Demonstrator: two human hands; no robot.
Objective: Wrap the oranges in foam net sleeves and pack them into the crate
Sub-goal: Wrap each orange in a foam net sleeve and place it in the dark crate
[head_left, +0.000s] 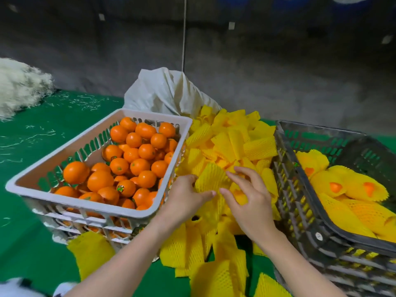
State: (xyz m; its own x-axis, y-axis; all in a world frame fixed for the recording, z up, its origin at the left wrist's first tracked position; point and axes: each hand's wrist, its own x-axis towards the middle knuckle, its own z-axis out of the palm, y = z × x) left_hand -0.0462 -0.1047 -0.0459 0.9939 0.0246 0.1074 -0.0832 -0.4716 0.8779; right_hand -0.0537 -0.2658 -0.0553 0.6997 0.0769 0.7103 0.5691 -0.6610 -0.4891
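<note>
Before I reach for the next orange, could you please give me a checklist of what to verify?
1. Grip of the left hand on one yellow foam net sleeve: ok, thumb and fingers pinch it.
2. Grip of the right hand on that sleeve: cannot tell; its fingertips reach the sleeve's edge.
3. Sleeve mouth opened: cannot tell.
4. Bare oranges left in the white plastic basket: ok, plenty.
5. Room in the dark grey slatted crate: ok; the wrapped oranges lie well below its rim.
</note>
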